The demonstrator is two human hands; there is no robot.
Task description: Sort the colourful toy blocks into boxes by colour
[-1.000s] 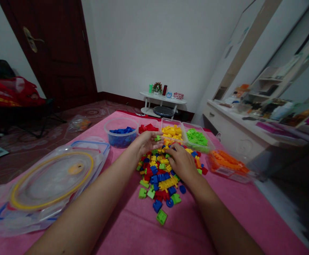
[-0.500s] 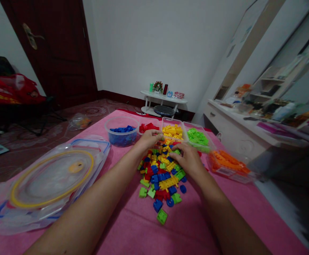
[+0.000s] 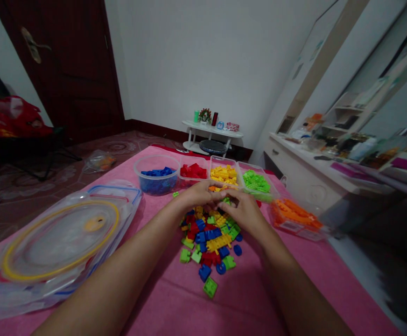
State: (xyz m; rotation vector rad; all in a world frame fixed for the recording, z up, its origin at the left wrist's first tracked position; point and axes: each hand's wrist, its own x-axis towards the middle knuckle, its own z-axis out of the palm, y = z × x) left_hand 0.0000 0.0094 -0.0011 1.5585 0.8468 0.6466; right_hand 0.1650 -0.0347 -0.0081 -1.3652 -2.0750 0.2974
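A heap of mixed coloured building bricks [image 3: 208, 240] lies on the pink cloth [image 3: 245, 298]. My left hand [image 3: 196, 193] and my right hand [image 3: 242, 211] meet over the heap's far end, fingers curled and fingertips touching. A small green brick [image 3: 226, 201] shows between the fingertips; which hand grips it I cannot tell. Behind the hands stand a round tub of blue bricks [image 3: 157, 173], a tub of red bricks [image 3: 193, 171], a tub of yellow bricks [image 3: 223, 174], a tub of green bricks [image 3: 256, 181] and, to the right, a tub of orange bricks [image 3: 292, 217].
Stacked clear lids [image 3: 58, 240] with yellow and blue rims lie at the left on the cloth. A white dresser [image 3: 315, 179] with clutter runs along the right. A small white table [image 3: 212, 135] stands by the far wall, a dark door [image 3: 63, 70] at the left.
My left hand drew back from beside the red and yellow tubs toward the heap. My right hand rose off the pile, and both hands now meet with fingertips together.
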